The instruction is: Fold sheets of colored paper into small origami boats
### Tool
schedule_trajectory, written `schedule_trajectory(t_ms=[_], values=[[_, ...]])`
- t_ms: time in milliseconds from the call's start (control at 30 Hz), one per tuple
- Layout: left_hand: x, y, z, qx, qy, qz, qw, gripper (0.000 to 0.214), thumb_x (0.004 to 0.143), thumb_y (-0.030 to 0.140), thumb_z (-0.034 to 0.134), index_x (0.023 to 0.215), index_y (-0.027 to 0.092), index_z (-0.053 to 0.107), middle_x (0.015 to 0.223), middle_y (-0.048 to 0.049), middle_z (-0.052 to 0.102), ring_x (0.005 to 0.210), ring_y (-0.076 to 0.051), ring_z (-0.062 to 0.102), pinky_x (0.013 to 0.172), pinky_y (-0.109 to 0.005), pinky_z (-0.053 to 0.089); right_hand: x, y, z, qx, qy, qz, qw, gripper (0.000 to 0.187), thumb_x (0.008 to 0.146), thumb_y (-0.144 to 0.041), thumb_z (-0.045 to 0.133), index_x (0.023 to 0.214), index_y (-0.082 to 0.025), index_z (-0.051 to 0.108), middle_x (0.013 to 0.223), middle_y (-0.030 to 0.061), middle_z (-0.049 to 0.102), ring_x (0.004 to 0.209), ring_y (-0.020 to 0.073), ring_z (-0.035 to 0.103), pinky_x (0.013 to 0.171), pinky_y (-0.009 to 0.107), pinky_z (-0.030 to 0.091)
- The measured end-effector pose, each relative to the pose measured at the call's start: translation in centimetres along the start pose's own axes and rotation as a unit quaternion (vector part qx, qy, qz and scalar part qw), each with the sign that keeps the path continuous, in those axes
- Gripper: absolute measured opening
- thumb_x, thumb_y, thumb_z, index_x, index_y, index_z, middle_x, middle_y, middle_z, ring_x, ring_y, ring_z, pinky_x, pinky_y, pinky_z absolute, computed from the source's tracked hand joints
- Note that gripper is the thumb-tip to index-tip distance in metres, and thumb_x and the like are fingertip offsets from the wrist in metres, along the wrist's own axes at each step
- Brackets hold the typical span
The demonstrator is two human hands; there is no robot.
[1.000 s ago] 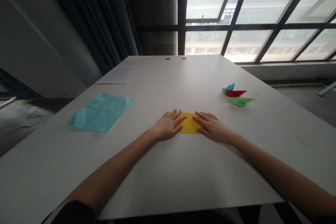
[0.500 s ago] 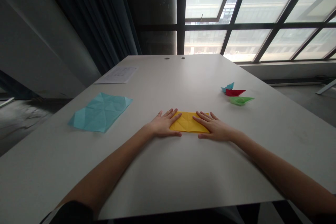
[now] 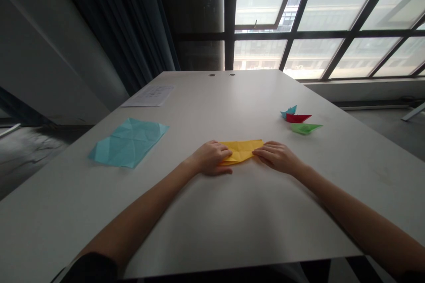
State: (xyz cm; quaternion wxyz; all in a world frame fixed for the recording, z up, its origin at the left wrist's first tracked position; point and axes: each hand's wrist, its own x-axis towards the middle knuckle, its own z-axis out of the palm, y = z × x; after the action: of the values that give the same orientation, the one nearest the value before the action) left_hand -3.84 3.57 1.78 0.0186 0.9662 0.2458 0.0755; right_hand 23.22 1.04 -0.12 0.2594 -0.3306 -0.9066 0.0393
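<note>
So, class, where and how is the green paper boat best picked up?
I'd pinch the green paper boat by its right-hand tip, coming from the right: that narrow point juts outward past the red paper boat, which sits close behind the rest.

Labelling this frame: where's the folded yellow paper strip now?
Head view: the folded yellow paper strip is just right of and below picture centre, at the flat white tabletop, between the left hand and right hand, both touching it.

Faint lines of text [image 3: 155,91] are showing on the white sheet [image 3: 142,101] lying beyond and leftward of the left grip [image 3: 211,158], but no words are reading clearly.
</note>
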Motion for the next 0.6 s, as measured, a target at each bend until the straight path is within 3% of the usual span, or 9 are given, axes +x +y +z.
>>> schedule_trajectory(t_ms=[167,333,500,600], values=[[0.1,0.4,-1.0,-0.11,0.081,-0.08,0.987,0.024,0.082,0.032,0.044,0.094,0.023,0.063,0.086,-0.0041,0.066,0.073,-0.014,0.06,0.069,-0.023,0.043,-0.1,-0.3,-0.5,0.031,0.112,0.122,0.986,0.023,0.084,-0.035,0.047,0.093,-0.024,0.065,0.085,0.0055,0.069,0.073,0.0183,0.063,0.072,0.034,0.05],[0.4,0.4,-2.6,-0.277,0.185,-0.171,0.927,0.023,0.077,0.035,0.055,0.09,0.02,0.065,0.079,-0.002,0.067,0.067,-0.013,0.059,0.061,-0.02,0.044,0.2,-0.6,-0.9,0.124,0.211,0.223,0.944,0.021,0.076,-0.038,0.058,0.089,-0.024,0.066,0.087,0.0039,0.069,0.077,0.0197,0.063,0.066,0.031,0.052],[0.4,-0.5,-2.5,-0.376,0.22,-0.213,0.874,0.03,0.069,0.039,0.062,0.089,0.017,0.068,0.084,-0.0047,0.067,0.074,-0.017,0.06,0.063,-0.023,0.047,0.4,-0.2,-0.6,0.235,0.221,0.268,0.908,0.025,0.075,-0.04,0.058,0.09,-0.023,0.067,0.088,0.0047,0.068,0.08,0.0212,0.063,0.067,0.033,0.053],[0.3,-1.3,-1.7,-0.414,0.224,-0.224,0.853,0.033,0.066,0.038,0.065,0.09,0.016,0.069,0.082,-0.0058,0.067,0.073,-0.017,0.06,0.064,-0.025,0.048,0.4,0.2,-0.3,0.242,0.209,0.269,0.909,0.028,0.074,-0.042,0.058,0.093,-0.022,0.068,0.089,0.0054,0.068,0.08,0.0213,0.062,0.067,0.033,0.052]])
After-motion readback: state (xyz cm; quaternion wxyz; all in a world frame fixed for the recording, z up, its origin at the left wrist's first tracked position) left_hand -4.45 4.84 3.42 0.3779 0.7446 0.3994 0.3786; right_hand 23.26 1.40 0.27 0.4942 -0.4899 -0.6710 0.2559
